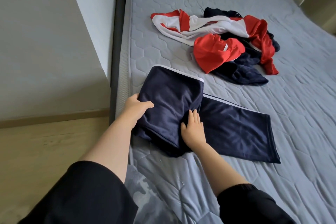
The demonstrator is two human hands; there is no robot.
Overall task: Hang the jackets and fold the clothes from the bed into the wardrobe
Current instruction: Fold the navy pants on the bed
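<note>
Folding is the step in hand: navy trousers point(200, 114) lie on the near left part of the bed point(291, 96), one half already doubled over the other. The left hand point(135, 106) grips the outer edge of the doubled part, thumb on top and fingers curled under the cloth. The right hand point(192, 127) rests flat on the fold line, fingers straight and slightly spread, pinning it down. Farther up the bed, apart from the trousers, sits a loose pile point(227, 42) of red, white and navy garments, not yet sorted. Next, probably, the unfolded length to the right needs bringing over, before carrying to the wardrobe, which is out of view.
</note>
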